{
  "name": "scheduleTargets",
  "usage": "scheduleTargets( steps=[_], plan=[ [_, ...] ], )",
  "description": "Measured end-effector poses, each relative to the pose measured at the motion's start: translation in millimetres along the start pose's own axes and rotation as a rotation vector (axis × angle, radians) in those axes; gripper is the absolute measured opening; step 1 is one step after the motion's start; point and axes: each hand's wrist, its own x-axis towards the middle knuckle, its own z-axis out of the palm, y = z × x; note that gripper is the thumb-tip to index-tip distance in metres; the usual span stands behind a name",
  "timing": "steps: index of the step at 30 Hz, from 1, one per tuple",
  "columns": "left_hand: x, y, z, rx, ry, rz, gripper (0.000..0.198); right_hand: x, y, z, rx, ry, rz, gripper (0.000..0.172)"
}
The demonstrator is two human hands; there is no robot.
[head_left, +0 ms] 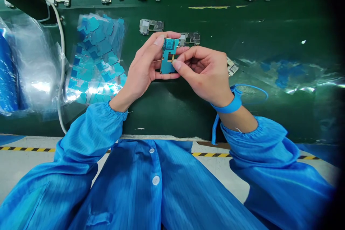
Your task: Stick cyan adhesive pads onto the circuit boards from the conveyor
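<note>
Your left hand (pixel 147 66) grips a blue board (pixel 168 57) above the table's (pixel 175 107) middle; your right hand (pixel 205 72) pinches its lower edge. Seven metal-shielded boards (pixel 151 26) lie finished-looking along the far edge; a bag of blue pieces (pixel 95 57) remains left.

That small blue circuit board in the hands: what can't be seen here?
Head view:
- Small blue circuit board: lower edge covered by right hand and left hand; print too small.
- Silver metal part: mostly behind right hand.
- Clear plastic bag: cut off at left edge.
</note>
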Motion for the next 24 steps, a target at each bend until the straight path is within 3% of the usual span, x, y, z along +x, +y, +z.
scheduleTargets(
  steps=[12,24],
  plan=[
    [4.2,-6.5,-4.8,-0.063,-0.044,0.027,0.053,0.5,-5.3,-0.4,0.043,-0.020,0.006,0.034],
    [-0.3,-3.8,-1.2,0.027,0.013,0.022,0.056,2.3,-0.8,-1.5,0.027,-0.021,0.006,0.036]
  ],
)
